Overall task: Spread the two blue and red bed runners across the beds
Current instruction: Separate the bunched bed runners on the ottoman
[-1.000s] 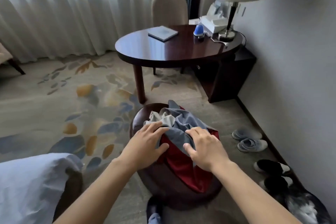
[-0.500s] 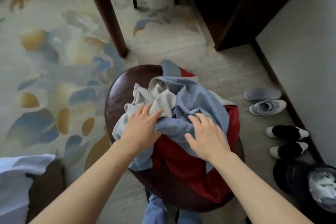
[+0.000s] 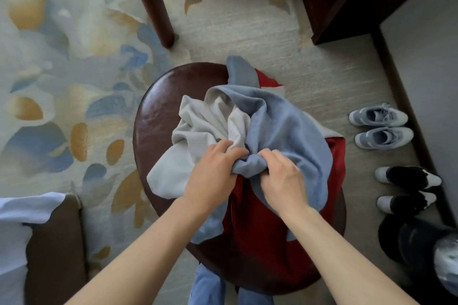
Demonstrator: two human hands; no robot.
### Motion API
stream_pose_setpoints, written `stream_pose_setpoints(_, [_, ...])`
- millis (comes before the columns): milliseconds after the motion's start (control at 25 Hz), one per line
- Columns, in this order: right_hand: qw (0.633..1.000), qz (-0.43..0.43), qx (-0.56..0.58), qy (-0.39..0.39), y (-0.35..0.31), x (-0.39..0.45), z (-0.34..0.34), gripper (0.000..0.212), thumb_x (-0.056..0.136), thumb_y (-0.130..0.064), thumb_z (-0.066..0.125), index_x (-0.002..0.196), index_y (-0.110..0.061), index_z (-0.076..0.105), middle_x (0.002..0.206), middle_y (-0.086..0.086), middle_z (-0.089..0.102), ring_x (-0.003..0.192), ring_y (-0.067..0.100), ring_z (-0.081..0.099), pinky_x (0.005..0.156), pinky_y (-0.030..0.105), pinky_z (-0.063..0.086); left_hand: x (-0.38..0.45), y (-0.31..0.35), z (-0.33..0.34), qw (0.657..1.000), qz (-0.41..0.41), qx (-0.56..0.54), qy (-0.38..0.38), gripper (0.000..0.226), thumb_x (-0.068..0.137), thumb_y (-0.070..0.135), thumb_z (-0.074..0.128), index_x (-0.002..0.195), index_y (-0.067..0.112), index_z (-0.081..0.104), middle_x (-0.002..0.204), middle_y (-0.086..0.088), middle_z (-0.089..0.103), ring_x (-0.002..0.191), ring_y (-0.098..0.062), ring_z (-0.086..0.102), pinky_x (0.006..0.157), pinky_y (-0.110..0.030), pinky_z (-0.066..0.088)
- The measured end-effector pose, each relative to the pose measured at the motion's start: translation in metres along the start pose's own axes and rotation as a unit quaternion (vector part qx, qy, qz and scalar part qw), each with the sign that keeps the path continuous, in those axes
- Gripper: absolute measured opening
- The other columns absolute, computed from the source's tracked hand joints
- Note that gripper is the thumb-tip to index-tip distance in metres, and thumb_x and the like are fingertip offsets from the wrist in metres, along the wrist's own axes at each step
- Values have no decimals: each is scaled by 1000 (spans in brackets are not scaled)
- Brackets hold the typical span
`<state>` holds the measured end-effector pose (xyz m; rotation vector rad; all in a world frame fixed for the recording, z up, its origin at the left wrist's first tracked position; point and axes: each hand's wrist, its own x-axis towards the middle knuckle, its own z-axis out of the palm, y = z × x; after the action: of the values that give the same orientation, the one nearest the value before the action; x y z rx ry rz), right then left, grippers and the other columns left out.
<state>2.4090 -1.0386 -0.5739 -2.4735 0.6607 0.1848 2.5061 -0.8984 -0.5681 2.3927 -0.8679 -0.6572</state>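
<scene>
Both hands clamp the crumpled bed runners [image 3: 285, 136] heaped on the round stool [image 3: 153, 116], left hand [image 3: 213, 176] and right hand [image 3: 282, 181] side by side at the pile's near-centre, long axis unreadable while bunched.

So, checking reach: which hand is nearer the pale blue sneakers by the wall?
Right. The right hand grips the bunched cloth on the sneakers' side; the left hand grips farther away.

floor: leaf-patterned carpet [image 3: 74, 62] | furniture: dark table leg [image 3: 151, 0], round stool [image 3: 158, 116] | wall [image 3: 426, 62]: grey
</scene>
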Motion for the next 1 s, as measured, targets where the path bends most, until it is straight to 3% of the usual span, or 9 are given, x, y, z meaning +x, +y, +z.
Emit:
stream_pose_setpoints(200, [997, -33, 67, 11, -54, 0, -41, 8, 90, -9, 55, 87, -17, 56, 78, -3, 55, 72, 19, 53, 64, 37, 43, -15, 25, -45, 996, 5, -83, 31, 46, 86, 17, 60, 129, 33, 55, 119, 7, 51, 108, -14, 51, 87, -32, 51])
stream_pose_setpoints(360, [993, -59, 101, 8, -105, 3, -61, 9, 92, -13, 54, 94, -16, 62, 82, 2, 59, 77, 24, 58, 71, 44, 48, -27, 27, -93, 994, -12, -96, 56, 44, 83, 18, 62, 125, 32, 58, 111, 9, 53, 103, -14, 52, 88, -35, 49])
stream_pose_setpoints(600, [979, -178, 103, 14, -217, -6, -88, 13, 92, -13, 56, 100, -13, 66, 86, 6, 63, 80, 28, 61, 71, 45, 47, -91, 20, -186, 976, -47, -99, 190, 40, 85, 15, 63, 124, 25, 60, 114, 2, 54, 108, -19, 51, 93, -34, 46])
stream_pose_setpoints(800, [947, -303, 106, -14, -316, -44, -95, 15, 92, -12, 57, 103, -10, 67, 89, 9, 67, 83, 30, 63, 74, 45, 49, -179, 10, -247, 936, -107, -93, 323, 42, 85, 13, 64, 126, 20, 60, 111, -2, 53, 102, -22, 54, 90, -37, 48])
stream_pose_setpoints(1000, [895, -429, 101, -76, -423, -115, -78, 22, 90, -15, 54, 107, -11, 67, 94, 9, 69, 87, 30, 64, 77, 43, 49, -299, -14, -292, 870, -195, -97, 442, 44, 84, 13, 65, 127, 18, 61, 119, -5, 58, 111, -25, 55, 97, -41, 46])
